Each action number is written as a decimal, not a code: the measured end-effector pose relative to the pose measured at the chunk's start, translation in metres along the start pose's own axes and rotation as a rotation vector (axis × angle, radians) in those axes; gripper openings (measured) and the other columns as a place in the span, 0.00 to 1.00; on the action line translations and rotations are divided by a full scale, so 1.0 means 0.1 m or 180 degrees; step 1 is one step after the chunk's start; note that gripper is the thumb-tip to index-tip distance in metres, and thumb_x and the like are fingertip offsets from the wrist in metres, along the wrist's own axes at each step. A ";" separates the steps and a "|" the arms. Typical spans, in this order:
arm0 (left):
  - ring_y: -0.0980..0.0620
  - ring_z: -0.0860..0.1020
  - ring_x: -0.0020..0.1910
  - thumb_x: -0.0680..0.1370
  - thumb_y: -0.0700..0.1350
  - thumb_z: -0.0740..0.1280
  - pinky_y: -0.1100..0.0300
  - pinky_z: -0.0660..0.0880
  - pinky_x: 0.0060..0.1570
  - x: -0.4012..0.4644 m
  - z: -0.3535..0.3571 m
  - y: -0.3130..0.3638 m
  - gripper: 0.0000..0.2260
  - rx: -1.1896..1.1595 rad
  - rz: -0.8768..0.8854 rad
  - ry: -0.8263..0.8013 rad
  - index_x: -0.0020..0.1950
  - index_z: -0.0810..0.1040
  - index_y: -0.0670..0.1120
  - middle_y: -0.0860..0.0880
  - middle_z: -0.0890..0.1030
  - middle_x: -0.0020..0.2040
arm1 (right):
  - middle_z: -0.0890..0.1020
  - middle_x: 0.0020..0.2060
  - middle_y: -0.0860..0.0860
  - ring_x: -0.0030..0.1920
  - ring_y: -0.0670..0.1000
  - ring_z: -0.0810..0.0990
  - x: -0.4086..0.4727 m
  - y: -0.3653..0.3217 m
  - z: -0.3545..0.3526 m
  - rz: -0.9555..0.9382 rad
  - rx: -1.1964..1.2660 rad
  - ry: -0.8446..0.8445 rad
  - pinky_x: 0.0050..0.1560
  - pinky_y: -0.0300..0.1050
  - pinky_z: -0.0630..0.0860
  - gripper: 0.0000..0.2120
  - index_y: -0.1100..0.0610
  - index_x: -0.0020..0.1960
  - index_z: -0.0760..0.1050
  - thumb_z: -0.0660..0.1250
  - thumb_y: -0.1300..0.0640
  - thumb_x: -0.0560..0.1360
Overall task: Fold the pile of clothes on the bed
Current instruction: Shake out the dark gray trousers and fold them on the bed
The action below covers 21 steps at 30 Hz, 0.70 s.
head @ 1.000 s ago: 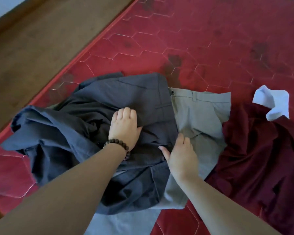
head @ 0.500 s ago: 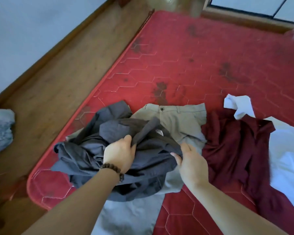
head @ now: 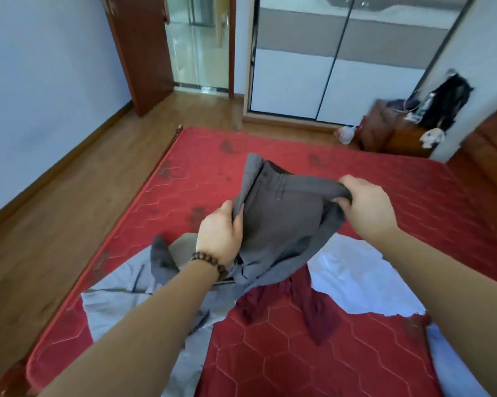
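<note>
**Dark grey trousers lifted off the pile**

Around the red mattress [head: 356, 179] lie light grey trousers [head: 127, 299], a maroon garment [head: 318, 313] and a white garment [head: 353, 279]; a wardrobe [head: 321, 67] stands beyond the bed. No containers show. Half a second ago the dark grey trousers [head: 281, 222] sat bunched on the light grey pair; now they hang above the bed, waistband stretched between both hands. The left hand [head: 220, 234] grips one edge, the right hand [head: 366, 207] pinches the other.
</note>
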<state>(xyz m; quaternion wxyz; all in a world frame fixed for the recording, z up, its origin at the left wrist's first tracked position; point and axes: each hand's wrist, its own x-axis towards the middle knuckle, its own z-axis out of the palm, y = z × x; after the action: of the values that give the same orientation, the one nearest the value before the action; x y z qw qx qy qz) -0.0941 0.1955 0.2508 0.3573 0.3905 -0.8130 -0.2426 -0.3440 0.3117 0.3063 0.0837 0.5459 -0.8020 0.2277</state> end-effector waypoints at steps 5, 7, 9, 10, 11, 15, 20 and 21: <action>0.50 0.70 0.32 0.79 0.57 0.56 0.58 0.63 0.33 -0.21 0.17 0.86 0.15 -0.0419 0.0591 -0.0157 0.43 0.68 0.45 0.49 0.71 0.33 | 0.78 0.46 0.57 0.48 0.62 0.77 -0.05 0.42 -1.19 -0.0421 -0.0318 0.0082 0.44 0.51 0.73 0.11 0.59 0.54 0.76 0.67 0.65 0.72; 0.51 0.73 0.43 0.77 0.59 0.58 0.59 0.69 0.43 -0.21 0.21 1.23 0.19 -0.0495 0.0803 -0.0045 0.52 0.71 0.43 0.49 0.73 0.44 | 0.79 0.46 0.57 0.49 0.62 0.77 -0.11 0.56 -1.64 -0.0646 -0.0560 0.0185 0.43 0.48 0.72 0.14 0.58 0.57 0.76 0.67 0.67 0.72; 0.47 0.72 0.57 0.75 0.60 0.62 0.55 0.70 0.57 -0.10 0.23 1.64 0.26 -0.0553 0.1048 0.0126 0.62 0.70 0.40 0.45 0.73 0.56 | 0.79 0.43 0.58 0.46 0.62 0.78 -0.20 0.68 -2.05 -0.1069 -0.0832 0.0331 0.41 0.49 0.76 0.21 0.54 0.60 0.73 0.67 0.71 0.71; 0.46 0.70 0.62 0.74 0.61 0.63 0.54 0.68 0.63 -0.01 0.24 1.87 0.30 -0.0542 0.1204 0.0164 0.66 0.68 0.39 0.44 0.72 0.61 | 0.78 0.41 0.57 0.44 0.61 0.78 -0.24 0.73 -2.24 -0.1252 -0.0988 0.0333 0.39 0.50 0.77 0.25 0.51 0.60 0.70 0.67 0.72 0.70; 0.45 0.67 0.67 0.73 0.62 0.64 0.54 0.64 0.67 0.08 0.25 2.09 0.34 -0.0506 0.1375 0.0116 0.69 0.65 0.39 0.43 0.70 0.66 | 0.77 0.40 0.56 0.43 0.59 0.77 -0.28 0.79 -2.42 -0.1393 -0.1179 0.0290 0.37 0.49 0.76 0.27 0.49 0.59 0.68 0.68 0.73 0.69; 0.53 0.51 0.76 0.66 0.69 0.68 0.58 0.49 0.73 0.30 0.38 2.99 0.51 -0.0268 0.1949 -0.0774 0.78 0.48 0.45 0.48 0.54 0.78 | 0.75 0.34 0.55 0.36 0.57 0.77 -0.47 0.87 -3.01 -0.1738 -0.2066 0.0101 0.29 0.42 0.68 0.22 0.57 0.48 0.76 0.74 0.74 0.59; 0.50 0.74 0.64 0.66 0.60 0.75 0.53 0.71 0.62 0.27 0.87 3.77 0.35 -0.0454 0.1967 -0.1888 0.68 0.70 0.47 0.49 0.76 0.64 | 0.76 0.35 0.56 0.38 0.58 0.77 -0.76 0.94 -3.57 -0.1665 -0.2474 -0.0039 0.31 0.49 0.76 0.14 0.59 0.46 0.78 0.73 0.69 0.62; 0.50 0.77 0.58 0.67 0.57 0.76 0.54 0.74 0.57 0.24 0.97 3.86 0.26 -0.0573 0.1833 -0.2090 0.61 0.76 0.48 0.50 0.80 0.58 | 0.76 0.35 0.56 0.38 0.58 0.77 -0.85 0.98 -3.69 -0.1536 -0.2494 -0.0092 0.31 0.49 0.76 0.15 0.59 0.46 0.78 0.73 0.70 0.62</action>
<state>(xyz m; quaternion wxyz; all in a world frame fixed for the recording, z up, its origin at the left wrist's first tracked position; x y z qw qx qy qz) -0.3575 0.4098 0.4592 0.1658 0.0178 -0.9346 -0.3142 -0.4431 0.5807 0.5726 0.3232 0.6473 -0.6786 -0.1263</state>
